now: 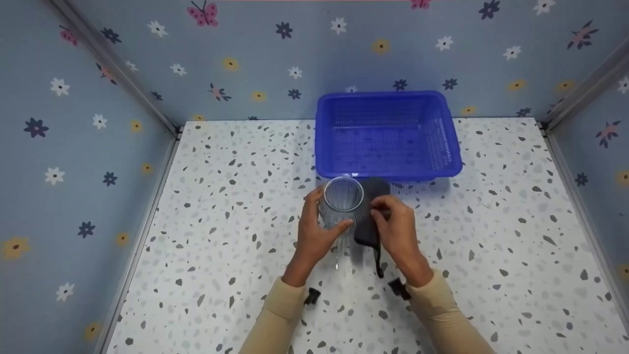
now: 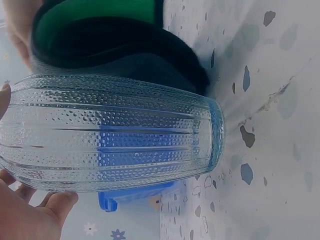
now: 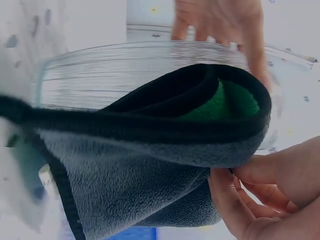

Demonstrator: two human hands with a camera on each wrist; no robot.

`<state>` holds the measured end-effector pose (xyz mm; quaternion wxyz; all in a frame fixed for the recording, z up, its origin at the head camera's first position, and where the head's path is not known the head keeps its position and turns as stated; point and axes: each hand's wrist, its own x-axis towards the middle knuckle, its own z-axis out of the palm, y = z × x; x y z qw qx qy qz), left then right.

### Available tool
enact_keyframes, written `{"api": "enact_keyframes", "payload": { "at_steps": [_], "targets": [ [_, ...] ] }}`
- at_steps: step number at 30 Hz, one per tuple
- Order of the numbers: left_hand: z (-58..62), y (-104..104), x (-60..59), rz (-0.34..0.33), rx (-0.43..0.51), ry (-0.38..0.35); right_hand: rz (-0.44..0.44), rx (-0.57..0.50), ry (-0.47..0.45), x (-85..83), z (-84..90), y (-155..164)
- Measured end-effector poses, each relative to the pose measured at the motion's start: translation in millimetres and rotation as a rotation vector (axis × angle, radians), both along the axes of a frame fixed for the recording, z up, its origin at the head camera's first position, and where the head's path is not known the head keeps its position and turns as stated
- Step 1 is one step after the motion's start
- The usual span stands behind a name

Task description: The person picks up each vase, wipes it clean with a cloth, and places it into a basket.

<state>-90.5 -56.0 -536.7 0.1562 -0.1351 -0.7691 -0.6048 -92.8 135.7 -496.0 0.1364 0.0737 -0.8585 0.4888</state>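
A clear ribbed glass vase [image 1: 339,219] with a bumpy surface and a round open mouth stands upright in front of the blue basket. My left hand [image 1: 314,240] holds it around the upper side, thumb toward me; in the left wrist view fingertips [image 2: 62,202] touch the glass [image 2: 125,135]. Whether its base rests on the tabletop I cannot tell. My right hand [image 1: 399,228] pinches a folded grey cloth [image 1: 367,227] between thumb and fingers. Black edging and a green inner side [image 3: 212,107] show on the cloth in the right wrist view. The cloth lies close against the vase's right side.
Behind the vase sits a blue plastic basket [image 1: 388,169] with perforated walls, near the back panel. The white speckled tabletop [image 1: 221,206] is bounded by flowered panels [image 1: 270,59] at the back, left and right. A dark strap [image 1: 378,263] hangs from the cloth.
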Motion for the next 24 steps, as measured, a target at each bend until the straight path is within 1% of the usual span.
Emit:
{"api": "enact_keyframes", "payload": {
  "at_steps": [3,8,16,20,24],
  "targets": [
    [0.1,0,-0.3,0.001,0.003,0.001,-0.001,-0.001,-0.029,-1.7,-13.9,2],
    [0.7,1,-0.6,0.004,0.001,-0.002,-0.002,0.032,-0.07,-5.1,-36.0,1],
    [0.8,0,0.6,0.01,-0.015,-0.036,0.009,0.097,-0.125,-11.6,-65.8,-3],
    [1.2,0,0.8,0.007,-0.022,-0.045,0.012,0.105,-0.14,-12.3,-71.9,-3],
    [2.0,0,0.4,0.004,-0.005,-0.043,0.014,0.09,-0.144,-12.7,-68.4,-3]
  ]
}}
